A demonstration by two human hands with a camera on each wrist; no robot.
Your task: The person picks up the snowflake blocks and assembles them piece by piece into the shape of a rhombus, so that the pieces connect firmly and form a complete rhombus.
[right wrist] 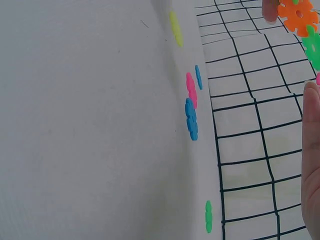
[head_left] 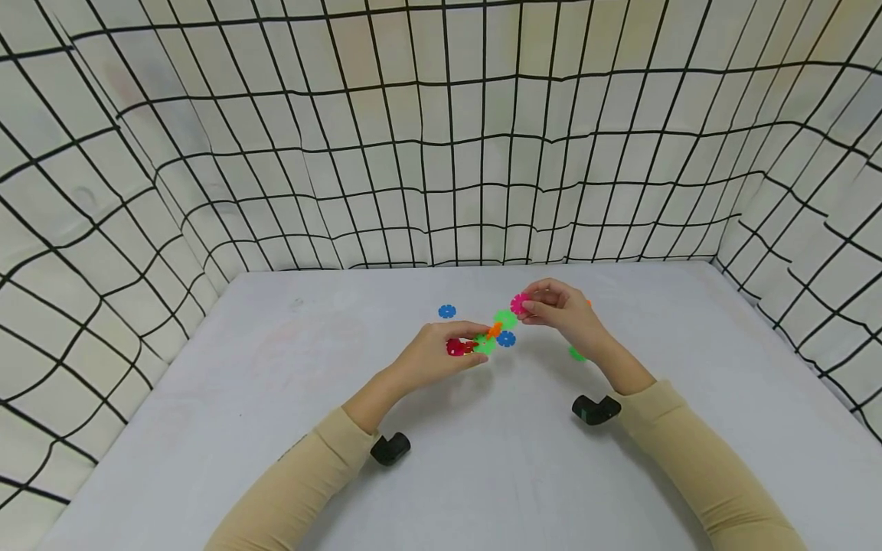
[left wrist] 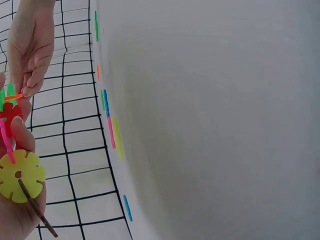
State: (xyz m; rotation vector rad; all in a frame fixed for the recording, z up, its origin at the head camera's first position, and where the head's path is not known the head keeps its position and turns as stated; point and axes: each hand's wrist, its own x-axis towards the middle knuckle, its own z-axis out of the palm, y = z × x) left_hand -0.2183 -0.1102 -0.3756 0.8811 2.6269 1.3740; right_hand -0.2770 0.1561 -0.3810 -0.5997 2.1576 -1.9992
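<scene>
My left hand [head_left: 429, 357] holds a chain of notched plastic snowflake discs between thumb and fingers. Red [head_left: 455, 347], green [head_left: 485, 345] and orange [head_left: 494, 330] discs show along it. In the left wrist view a yellow disc [left wrist: 30, 172] and a brown disc [left wrist: 36, 207] seen edge-on hang at its near end. My right hand [head_left: 563, 310] pinches a pink disc [head_left: 518, 304] right at the green disc [head_left: 505, 317] on the chain's far end. The right wrist view shows only part of this hand [right wrist: 311, 150], with the orange disc [right wrist: 299, 20] beyond its fingertips.
Loose discs lie on the white table [head_left: 296, 459]: a blue one [head_left: 447, 311] behind the left hand, another blue one [head_left: 507, 339] beyond the chain, and a green one [head_left: 576, 353] beneath the right wrist. Black netting [head_left: 448, 145] over white sheeting encloses the back and sides.
</scene>
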